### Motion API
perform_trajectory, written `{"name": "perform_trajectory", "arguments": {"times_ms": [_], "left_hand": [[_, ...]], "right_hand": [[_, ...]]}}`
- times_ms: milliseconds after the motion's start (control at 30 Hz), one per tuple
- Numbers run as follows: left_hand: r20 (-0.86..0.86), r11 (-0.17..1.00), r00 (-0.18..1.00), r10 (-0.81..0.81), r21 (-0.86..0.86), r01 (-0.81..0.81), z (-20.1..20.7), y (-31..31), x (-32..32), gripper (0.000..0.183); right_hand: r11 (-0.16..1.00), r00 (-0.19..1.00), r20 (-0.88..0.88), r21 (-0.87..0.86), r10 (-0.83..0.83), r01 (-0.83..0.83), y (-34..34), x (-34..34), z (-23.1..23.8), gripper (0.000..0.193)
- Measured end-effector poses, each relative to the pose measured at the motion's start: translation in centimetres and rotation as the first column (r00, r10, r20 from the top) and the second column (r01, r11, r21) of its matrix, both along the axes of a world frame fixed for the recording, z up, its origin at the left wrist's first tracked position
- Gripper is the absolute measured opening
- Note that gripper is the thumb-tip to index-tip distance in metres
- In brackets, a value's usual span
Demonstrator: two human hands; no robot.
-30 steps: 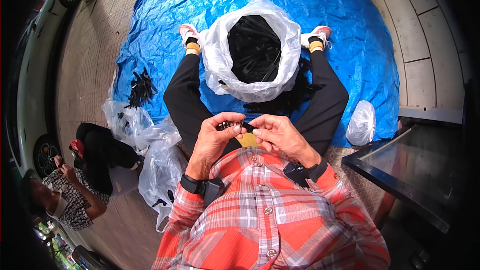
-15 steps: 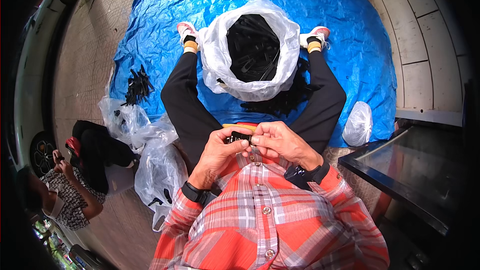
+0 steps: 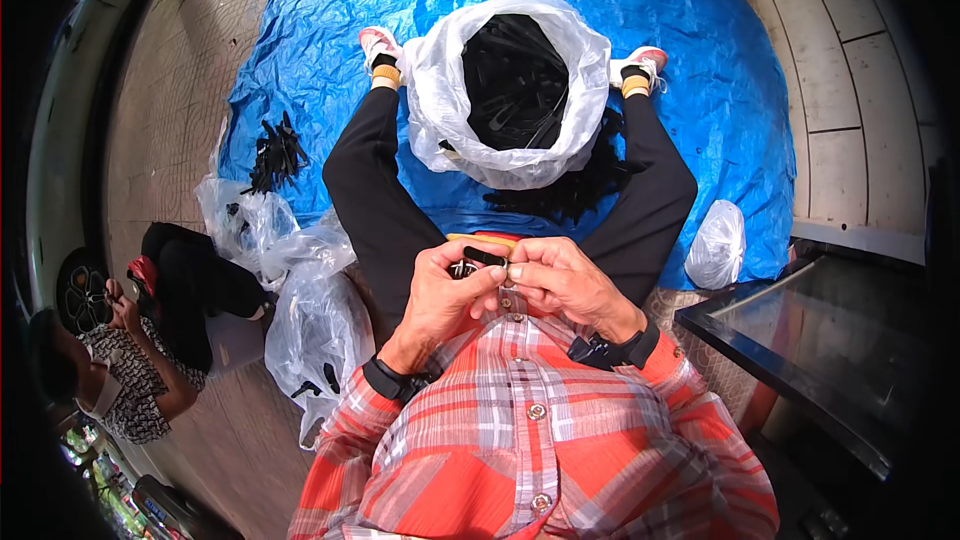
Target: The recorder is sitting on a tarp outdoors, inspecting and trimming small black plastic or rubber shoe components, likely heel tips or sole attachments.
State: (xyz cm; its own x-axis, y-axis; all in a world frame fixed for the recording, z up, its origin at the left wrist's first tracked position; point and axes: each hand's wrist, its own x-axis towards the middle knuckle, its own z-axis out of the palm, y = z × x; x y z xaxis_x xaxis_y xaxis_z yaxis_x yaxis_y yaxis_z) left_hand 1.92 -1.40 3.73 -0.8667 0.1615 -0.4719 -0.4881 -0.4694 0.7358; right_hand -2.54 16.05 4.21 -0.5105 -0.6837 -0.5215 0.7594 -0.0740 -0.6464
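Note:
In front of my chest, my left hand (image 3: pixel 437 292) is closed on a small black strip (image 3: pixel 484 255), which sticks out between thumb and fingers. A shiny metal piece (image 3: pixel 462 268) shows beside it in the same grip. My right hand (image 3: pixel 572 287) pinches the strip's right end, its fingertips nearly touching my left thumb. Exactly what the strip is, I cannot make out. Between my feet stands a large open plastic bag (image 3: pixel 436 105), filled with black strip-like pieces (image 3: pixel 515 80). More black pieces (image 3: pixel 572 192) lie heaped at its near right side.
A blue tarp (image 3: pixel 715 130) spreads under my outstretched legs. At left lie a small black pile (image 3: pixel 277 155) and clear plastic bags (image 3: pixel 318 325). A tied bag (image 3: pixel 716 245) and a dark table (image 3: pixel 800 325) stand at right. Another person (image 3: pixel 145 370) sits at far left.
The black piece has turned in my fingers, so a narrow strip and shiny metal now show. Both hands stay close together. The person at left has shifted slightly.

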Motion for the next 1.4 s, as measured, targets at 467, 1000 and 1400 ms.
{"name": "perform_trajectory", "arguments": {"times_ms": [467, 1000, 1400], "left_hand": [[-0.398, 0.843, 0.917, 0.009, -0.490, -0.222, -2.7, 1.5, 0.3, 0.017], [-0.066, 0.947, 0.946, 0.319, 0.057, -0.315, -2.2, 0.5, 0.0, 0.015], [0.091, 0.971, 0.969, 0.228, 0.053, -0.234, -1.3, 2.2, -1.8, 0.015]], "right_hand": [[0.742, 0.320, -0.880, 0.471, 0.352, 0.478, -3.4, 1.3, -0.7, 0.011], [0.879, 0.822, -0.467, 0.172, -0.325, 0.445, -5.7, 0.5, -2.2, 0.022], [0.834, 0.699, -0.672, 0.224, -0.243, 0.505, -3.3, 0.0, -2.0, 0.023]]}}
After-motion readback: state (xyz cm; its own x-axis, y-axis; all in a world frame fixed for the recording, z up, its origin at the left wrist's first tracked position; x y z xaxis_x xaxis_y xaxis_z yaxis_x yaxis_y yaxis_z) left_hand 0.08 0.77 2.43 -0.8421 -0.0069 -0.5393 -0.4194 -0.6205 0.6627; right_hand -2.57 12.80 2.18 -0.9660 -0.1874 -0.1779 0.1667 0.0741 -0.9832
